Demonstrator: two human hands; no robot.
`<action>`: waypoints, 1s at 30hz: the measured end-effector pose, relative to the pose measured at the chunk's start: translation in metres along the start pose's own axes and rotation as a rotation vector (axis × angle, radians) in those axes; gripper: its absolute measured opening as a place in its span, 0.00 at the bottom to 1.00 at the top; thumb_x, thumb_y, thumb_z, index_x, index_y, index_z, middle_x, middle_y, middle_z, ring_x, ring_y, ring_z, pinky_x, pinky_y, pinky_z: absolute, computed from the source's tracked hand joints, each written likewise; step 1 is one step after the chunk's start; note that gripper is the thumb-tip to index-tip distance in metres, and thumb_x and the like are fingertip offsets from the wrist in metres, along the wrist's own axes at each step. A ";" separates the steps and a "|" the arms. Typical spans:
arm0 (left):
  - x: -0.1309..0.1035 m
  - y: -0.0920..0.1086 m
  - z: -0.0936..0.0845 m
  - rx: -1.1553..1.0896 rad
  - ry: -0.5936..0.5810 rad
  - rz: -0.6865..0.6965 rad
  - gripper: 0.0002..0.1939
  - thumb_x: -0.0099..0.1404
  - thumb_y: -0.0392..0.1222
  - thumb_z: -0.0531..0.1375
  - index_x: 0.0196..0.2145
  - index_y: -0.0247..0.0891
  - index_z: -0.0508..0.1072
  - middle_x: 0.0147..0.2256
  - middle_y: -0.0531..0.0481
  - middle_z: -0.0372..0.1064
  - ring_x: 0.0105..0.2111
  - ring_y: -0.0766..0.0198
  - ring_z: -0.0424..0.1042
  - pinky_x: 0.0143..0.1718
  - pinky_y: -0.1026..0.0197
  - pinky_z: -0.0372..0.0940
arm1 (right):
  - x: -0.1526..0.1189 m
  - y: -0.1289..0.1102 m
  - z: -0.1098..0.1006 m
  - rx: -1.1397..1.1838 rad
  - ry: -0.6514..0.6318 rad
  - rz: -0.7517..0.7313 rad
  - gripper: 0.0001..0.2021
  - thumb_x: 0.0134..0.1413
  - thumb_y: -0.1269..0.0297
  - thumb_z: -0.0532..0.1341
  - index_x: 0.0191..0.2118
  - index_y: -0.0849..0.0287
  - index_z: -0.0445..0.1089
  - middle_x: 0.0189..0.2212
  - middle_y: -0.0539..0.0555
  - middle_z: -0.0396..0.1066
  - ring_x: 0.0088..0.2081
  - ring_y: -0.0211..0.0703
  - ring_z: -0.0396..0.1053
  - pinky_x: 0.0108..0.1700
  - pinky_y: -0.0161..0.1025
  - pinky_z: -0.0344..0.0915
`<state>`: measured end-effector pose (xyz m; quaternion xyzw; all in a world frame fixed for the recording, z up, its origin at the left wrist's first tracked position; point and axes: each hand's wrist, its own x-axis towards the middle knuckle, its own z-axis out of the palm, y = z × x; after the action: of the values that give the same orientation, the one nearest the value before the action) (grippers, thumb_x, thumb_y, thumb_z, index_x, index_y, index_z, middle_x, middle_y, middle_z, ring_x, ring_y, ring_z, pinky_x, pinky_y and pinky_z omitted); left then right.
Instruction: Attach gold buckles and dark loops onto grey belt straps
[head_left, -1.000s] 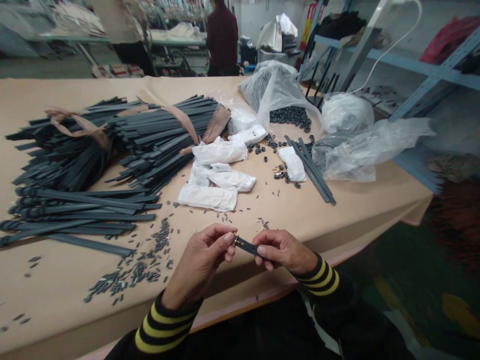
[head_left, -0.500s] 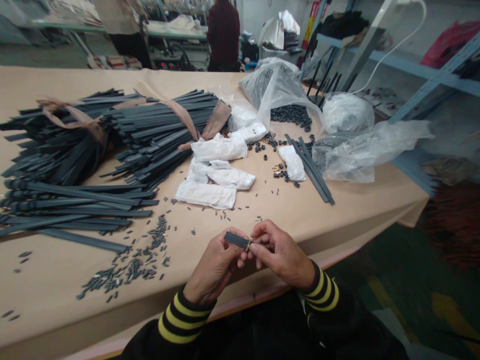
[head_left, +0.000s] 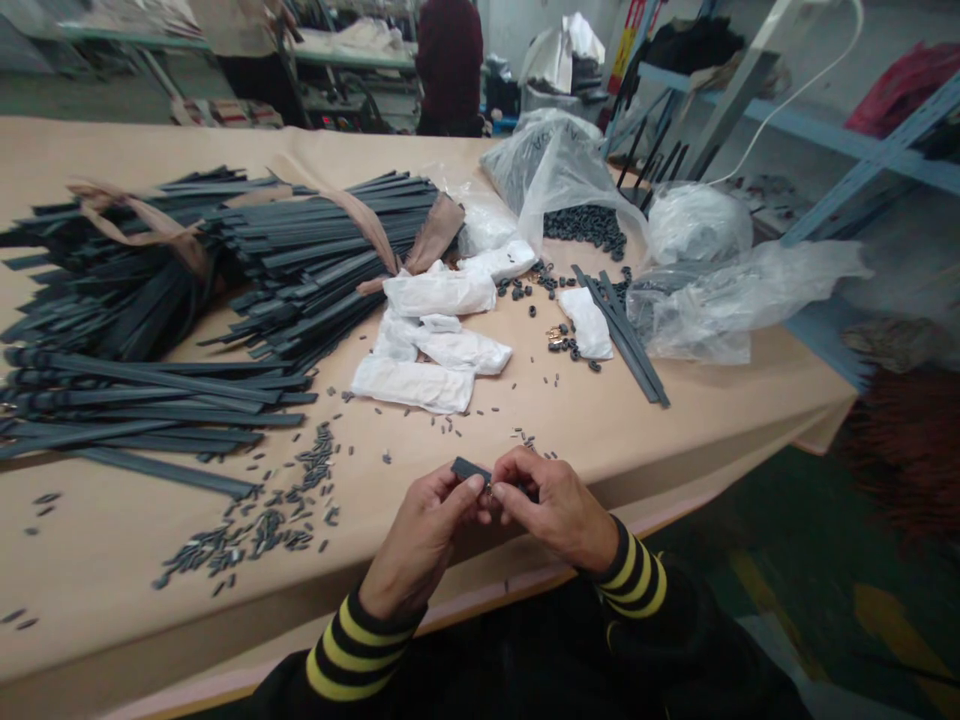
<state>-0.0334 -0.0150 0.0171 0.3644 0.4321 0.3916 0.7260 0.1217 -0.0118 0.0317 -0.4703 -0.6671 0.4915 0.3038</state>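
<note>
Near the table's front edge, a dark strip (head_left: 470,468) is pinched between the thumb and fingers of my left hand (head_left: 424,530). My right hand (head_left: 556,508) is closed on the same strip from the other side, its fingertips meeting those of the left. A tiny gold-coloured piece shows at the strip between the fingertips; its shape is too small to tell. Small dark pieces (head_left: 270,535) lie scattered on the table to the left of my hands, and a few more lie just beyond them.
Tied bundles of dark strips (head_left: 322,250) cover the table's left side. White packets (head_left: 412,383) lie mid-table. Behind stands a clear bag (head_left: 551,165) of dark rings; loose strips (head_left: 622,335) and plastic bags (head_left: 697,300) lie right. Two people are at the back.
My left thumb has moved over the strip, covering more of it and the gold-coloured piece. Both hands are still together. The view has shifted slightly.
</note>
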 end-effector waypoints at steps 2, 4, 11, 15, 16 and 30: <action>0.001 -0.004 -0.001 0.004 0.045 0.020 0.08 0.58 0.41 0.57 0.29 0.32 0.69 0.26 0.52 0.66 0.26 0.71 0.63 0.29 0.68 0.59 | 0.000 0.001 0.000 -0.001 0.011 0.027 0.01 0.53 0.70 0.53 0.32 0.59 0.60 0.25 0.47 0.64 0.23 0.32 0.68 0.27 0.29 0.63; 0.002 -0.007 -0.003 0.061 0.049 0.032 0.08 0.59 0.41 0.57 0.31 0.33 0.69 0.28 0.51 0.66 0.28 0.69 0.65 0.32 0.66 0.60 | 0.000 0.001 0.000 -0.010 0.015 0.040 0.01 0.54 0.69 0.53 0.32 0.59 0.60 0.25 0.47 0.64 0.23 0.32 0.68 0.26 0.29 0.63; 0.003 -0.006 0.001 0.423 0.108 0.138 0.08 0.58 0.43 0.57 0.28 0.34 0.68 0.26 0.53 0.66 0.28 0.68 0.65 0.31 0.66 0.60 | 0.002 0.005 0.003 -0.019 0.040 0.081 0.02 0.52 0.71 0.54 0.32 0.58 0.59 0.24 0.46 0.64 0.23 0.32 0.67 0.27 0.30 0.63; 0.003 -0.004 0.009 0.561 0.253 0.253 0.05 0.57 0.40 0.56 0.30 0.35 0.66 0.26 0.54 0.64 0.26 0.69 0.65 0.28 0.68 0.61 | 0.003 0.009 0.004 0.116 0.066 0.129 0.05 0.50 0.71 0.56 0.33 0.59 0.58 0.26 0.47 0.64 0.25 0.34 0.68 0.28 0.32 0.64; 0.003 -0.003 0.010 0.560 0.270 0.271 0.05 0.57 0.39 0.56 0.31 0.36 0.65 0.26 0.55 0.64 0.26 0.69 0.65 0.28 0.68 0.61 | 0.004 0.010 0.003 0.192 0.050 0.144 0.05 0.50 0.70 0.56 0.34 0.59 0.57 0.27 0.48 0.65 0.26 0.35 0.69 0.28 0.32 0.64; -0.008 0.004 0.006 0.420 0.022 0.200 0.10 0.62 0.41 0.53 0.40 0.37 0.67 0.35 0.49 0.68 0.35 0.65 0.67 0.39 0.64 0.62 | 0.008 0.018 0.000 0.372 0.028 0.260 0.07 0.48 0.64 0.59 0.30 0.62 0.60 0.21 0.49 0.67 0.22 0.33 0.67 0.19 0.26 0.59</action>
<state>-0.0315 -0.0216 0.0258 0.5442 0.4737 0.3670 0.5872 0.1250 -0.0032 0.0139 -0.4949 -0.4945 0.6344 0.3287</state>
